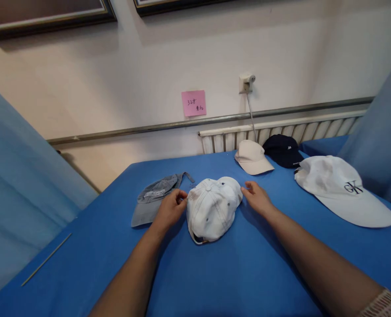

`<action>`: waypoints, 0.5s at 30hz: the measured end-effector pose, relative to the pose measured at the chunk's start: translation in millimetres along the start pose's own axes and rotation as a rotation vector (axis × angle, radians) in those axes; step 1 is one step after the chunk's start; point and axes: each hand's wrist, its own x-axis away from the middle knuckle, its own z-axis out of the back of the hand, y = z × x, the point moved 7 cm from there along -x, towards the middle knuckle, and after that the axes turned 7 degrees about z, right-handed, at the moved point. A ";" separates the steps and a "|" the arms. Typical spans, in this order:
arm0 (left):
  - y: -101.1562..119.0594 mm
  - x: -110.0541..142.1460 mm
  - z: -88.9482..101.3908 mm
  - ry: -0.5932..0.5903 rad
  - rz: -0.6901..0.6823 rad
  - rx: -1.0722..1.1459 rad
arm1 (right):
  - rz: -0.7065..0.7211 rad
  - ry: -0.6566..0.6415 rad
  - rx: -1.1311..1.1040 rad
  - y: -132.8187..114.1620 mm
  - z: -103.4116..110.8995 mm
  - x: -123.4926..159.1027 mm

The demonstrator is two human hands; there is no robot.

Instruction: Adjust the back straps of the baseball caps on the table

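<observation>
A white baseball cap [208,211] with dark stitching lies crown up in front of me, its brim pointing away to the right and its strap opening towards me. My left hand [172,207] is at the cap's left side, fingers loosely bent with a gap between thumb and forefinger; whether it touches the cloth I cannot tell. Close to the brim's right edge is my right hand [256,196], fingers stretched out and holding nothing. Just beyond my left hand rests a grey cap [152,198] with pale lettering, partly hidden by that hand.
On the blue-covered table [228,277] are a cream cap [251,155], a navy cap [281,149] and a large white cap [334,180] at the right. A thin stick [46,259] lies at left. Blue curtains [20,189] flank the table; a metal rail [149,129] crosses the wall.
</observation>
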 end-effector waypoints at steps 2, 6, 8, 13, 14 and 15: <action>-2.9 -1.2 -0.2 0.028 0.009 0.005 | 0.039 -0.013 0.010 0.5 -6.3 -0.9; -13.5 -4.1 -3.3 0.081 0.046 0.047 | 0.298 -0.054 -0.069 -30.4 -12.3 9.0; -18.5 -5.7 -5.7 0.089 0.055 0.075 | 0.337 -0.071 -0.072 -36.9 -14.2 13.7; -24.0 -7.9 -4.0 0.140 0.058 0.089 | 0.125 -0.008 0.071 -2.3 -14.6 4.3; -23.3 -7.6 -2.6 0.153 0.055 0.095 | 0.081 0.003 0.074 6.5 -14.5 0.6; -21.8 -7.0 -1.6 0.160 0.049 0.112 | 0.045 0.008 0.058 14.1 -14.7 -3.0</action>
